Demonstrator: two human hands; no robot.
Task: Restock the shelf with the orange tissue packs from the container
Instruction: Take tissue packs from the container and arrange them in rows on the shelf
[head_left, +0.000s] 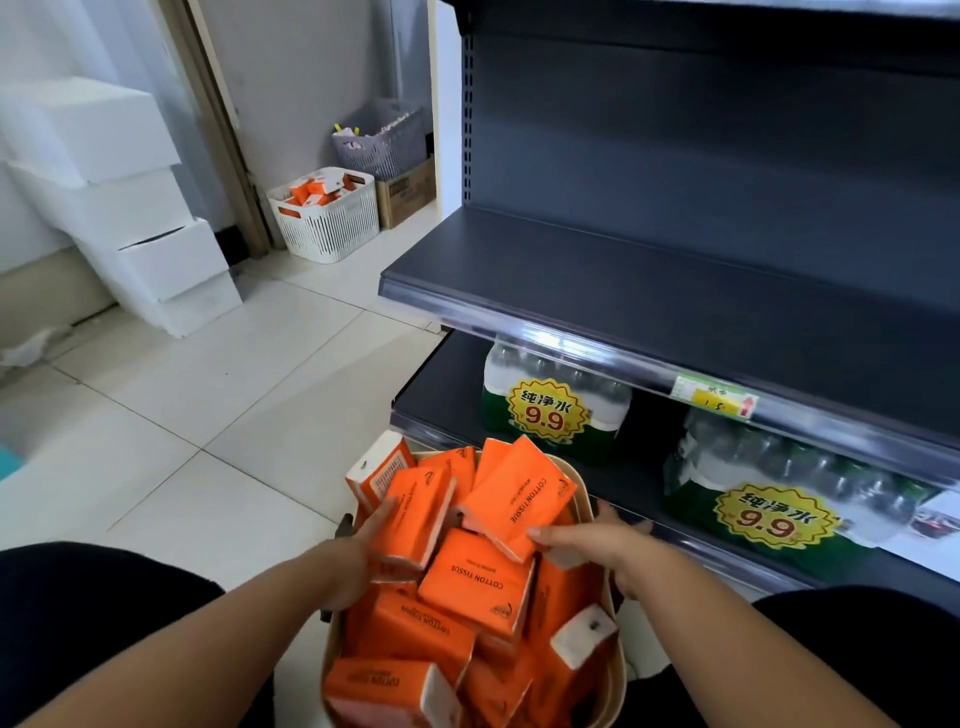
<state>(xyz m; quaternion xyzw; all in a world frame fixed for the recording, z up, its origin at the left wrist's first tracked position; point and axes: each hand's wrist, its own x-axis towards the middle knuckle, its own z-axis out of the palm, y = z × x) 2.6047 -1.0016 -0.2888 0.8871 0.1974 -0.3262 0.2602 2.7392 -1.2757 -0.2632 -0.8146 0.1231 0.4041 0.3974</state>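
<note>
A beige container (621, 670) at the bottom centre holds several orange tissue packs. My left hand (363, 551) grips one orange pack (415, 514) by its left side near the container's left rim. My right hand (597, 545) pinches the lower corner of another orange pack (519, 496), which is tilted above the pile. The dark grey shelf (597, 280) stands to the right with a bare board at mid height.
Packs of bottled water (550, 410) with yellow 9.9 labels sit on the bottom shelf just behind the container. A white basket (324, 215) with more orange packs, a grey basket (384, 137) and a cardboard box stand by the far wall. White boxes (130, 208) are stacked at left.
</note>
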